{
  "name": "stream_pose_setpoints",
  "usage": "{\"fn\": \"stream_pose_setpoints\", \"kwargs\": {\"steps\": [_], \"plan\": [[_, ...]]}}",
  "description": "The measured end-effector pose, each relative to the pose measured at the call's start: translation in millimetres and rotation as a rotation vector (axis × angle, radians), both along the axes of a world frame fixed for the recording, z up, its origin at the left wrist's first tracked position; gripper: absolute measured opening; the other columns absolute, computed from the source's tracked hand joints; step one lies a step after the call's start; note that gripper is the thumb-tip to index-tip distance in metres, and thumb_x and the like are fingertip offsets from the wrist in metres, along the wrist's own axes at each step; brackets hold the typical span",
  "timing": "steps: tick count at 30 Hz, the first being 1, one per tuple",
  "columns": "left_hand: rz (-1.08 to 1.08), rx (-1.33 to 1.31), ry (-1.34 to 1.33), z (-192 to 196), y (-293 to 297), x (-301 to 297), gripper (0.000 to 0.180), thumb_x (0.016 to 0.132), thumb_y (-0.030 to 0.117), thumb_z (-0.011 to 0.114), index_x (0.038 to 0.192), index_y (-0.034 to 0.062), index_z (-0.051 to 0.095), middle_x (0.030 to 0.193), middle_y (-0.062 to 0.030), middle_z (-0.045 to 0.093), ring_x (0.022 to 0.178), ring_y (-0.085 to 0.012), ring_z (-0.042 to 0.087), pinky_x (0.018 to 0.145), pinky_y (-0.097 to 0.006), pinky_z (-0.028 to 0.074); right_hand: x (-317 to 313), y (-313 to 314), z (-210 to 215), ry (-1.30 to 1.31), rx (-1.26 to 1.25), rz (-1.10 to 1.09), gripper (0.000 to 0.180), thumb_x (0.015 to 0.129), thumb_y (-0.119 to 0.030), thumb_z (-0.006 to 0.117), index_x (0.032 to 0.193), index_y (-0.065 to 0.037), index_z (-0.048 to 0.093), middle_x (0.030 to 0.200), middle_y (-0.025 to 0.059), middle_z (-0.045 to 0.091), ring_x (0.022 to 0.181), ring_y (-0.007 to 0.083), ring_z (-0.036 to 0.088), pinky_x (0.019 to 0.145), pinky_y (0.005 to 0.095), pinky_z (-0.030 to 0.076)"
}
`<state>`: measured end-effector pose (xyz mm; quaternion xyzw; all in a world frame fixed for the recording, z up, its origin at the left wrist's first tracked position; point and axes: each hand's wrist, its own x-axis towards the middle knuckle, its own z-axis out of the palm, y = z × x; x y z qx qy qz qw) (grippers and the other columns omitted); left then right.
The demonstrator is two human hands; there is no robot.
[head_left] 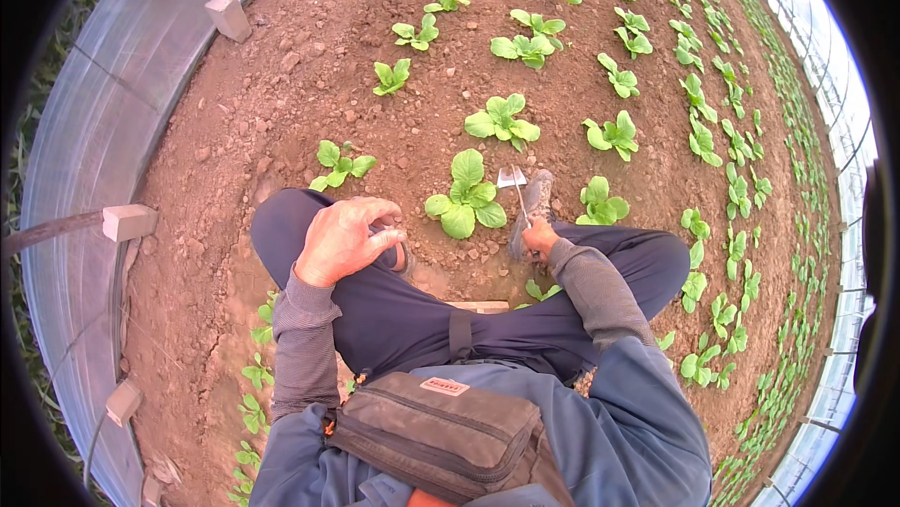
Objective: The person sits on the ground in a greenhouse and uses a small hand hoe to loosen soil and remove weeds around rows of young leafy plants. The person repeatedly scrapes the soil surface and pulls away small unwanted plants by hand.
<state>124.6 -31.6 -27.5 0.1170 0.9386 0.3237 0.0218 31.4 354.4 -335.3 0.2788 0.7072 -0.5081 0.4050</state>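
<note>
The soil bed (pixel 309 85) fills most of the view, red-brown and cloddy, with rows of green seedlings running from centre toward 12 and 3 o'clock. A curved plastic wall (pixel 103 123) rims the bed from 7 to 11 o'clock, with pale blocks (pixel 228 15) fixed along it; a second clear wall bends along the 3 o'clock edge.

The person squats at 6 o'clock, dark blue trousers (pixel 412 315) spread across the lower centre, a blue jacket below them and a dark waist bag (pixel 441 432) at 6 o'clock. A grey shoe (pixel 532 207) stands on the soil just past the right knee.

The nearest seedling (pixel 466 198) sits at centre, broad-leaved, between the two hands. Others lie at 10 o'clock from it (pixel 339 165), at 12 o'clock (pixel 503 120) and at 3 o'clock (pixel 600 204). Small plants also line the soil by the person's left side, near 7 o'clock.

The left hand (pixel 345 240) rests on the left knee, fingers loosely curled over the cloth, holding nothing that shows.

The right hand (pixel 540 237) is clenched round the thin handle of a small hoe (pixel 515 186). The hoe runs up toward 12 o'clock from the fist; its pale flat blade lies at the soil just to the 3 o'clock side of the central seedling, beside the shoe. Whether the blade touches the leaves cannot be told.
</note>
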Motion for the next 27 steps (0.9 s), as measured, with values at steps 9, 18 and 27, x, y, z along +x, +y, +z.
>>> {"fn": "stream_pose_setpoints", "kwargs": {"steps": [9,18,27], "plan": [[-0.01,-0.17,-0.04,-6,1,-3,0.03,0.081,0.024,0.077,0.106,0.0083,0.074,0.096,-0.0101,0.074,0.088,-0.0287,0.072,0.075,-0.04,0.056,29,-31,-9,-0.049,0.203,0.33,0.031,0.087,-0.001,0.058,0.116,-0.011,0.055,0.077,0.0126,0.065,0.066,0.0264,0.07,0.051,0.0505,0.058],[-0.153,0.417,-0.334,-4,15,30,0.019,0.089,-0.001,0.068,0.107,-0.0013,0.07,0.091,-0.0088,0.075,0.085,-0.0147,0.072,0.075,-0.029,0.057,17,-22,2,0.49,0.365,1.216,0.049,0.091,-0.021,0.056,0.136,-0.003,0.06,0.084,0.0209,0.072,0.078,0.0326,0.073,0.072,0.0416,0.059],[-0.103,0.51,-0.842,-3,19,102,0.011,0.095,0.008,0.066,0.1,-0.0004,0.07,0.079,-0.0021,0.07,0.068,-0.0097,0.064,0.063,-0.027,0.053,53,-41,217,0.058,-0.612,0.674,0.04,0.09,-0.009,0.051,0.128,-0.002,0.062,0.086,0.0013,0.067,0.072,0.0097,0.065,0.059,0.0257,0.053]]}}
